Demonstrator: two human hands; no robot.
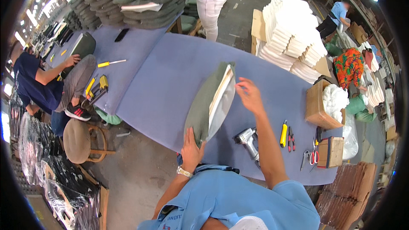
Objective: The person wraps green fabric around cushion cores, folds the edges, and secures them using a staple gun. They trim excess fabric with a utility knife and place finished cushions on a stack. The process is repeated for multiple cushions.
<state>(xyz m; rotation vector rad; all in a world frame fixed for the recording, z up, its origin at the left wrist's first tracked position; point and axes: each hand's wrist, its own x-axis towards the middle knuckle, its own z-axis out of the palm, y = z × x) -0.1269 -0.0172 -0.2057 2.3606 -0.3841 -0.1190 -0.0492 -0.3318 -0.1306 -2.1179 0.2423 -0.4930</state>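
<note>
A green upholstered seat cushion (pixel 197 107) stands tilted up on the blue-covered table, its pale underside and the open edge of its cover turned to the right. My left hand (pixel 192 151) grips its near lower end, fingers against the green fabric and a watch on the wrist. Beside the cushion's upper right edge is my right hand (pixel 249 96), its fingers bent and slightly apart with nothing visible in them. Whether those fingertips touch the fabric edge is hard to see. A pneumatic staple gun (pixel 248 144) lies on the table below my right hand.
Right of my forearm lie a yellow-handled cutter (pixel 283 134), red pliers (pixel 291 139) and scissors (pixel 314 155). A carton of white stuffing (pixel 317 110) and a small box (pixel 330 152) stand nearby. Stacked green cushions (pixel 145 6) are at the back; a co-worker (pixel 42 79) sits left.
</note>
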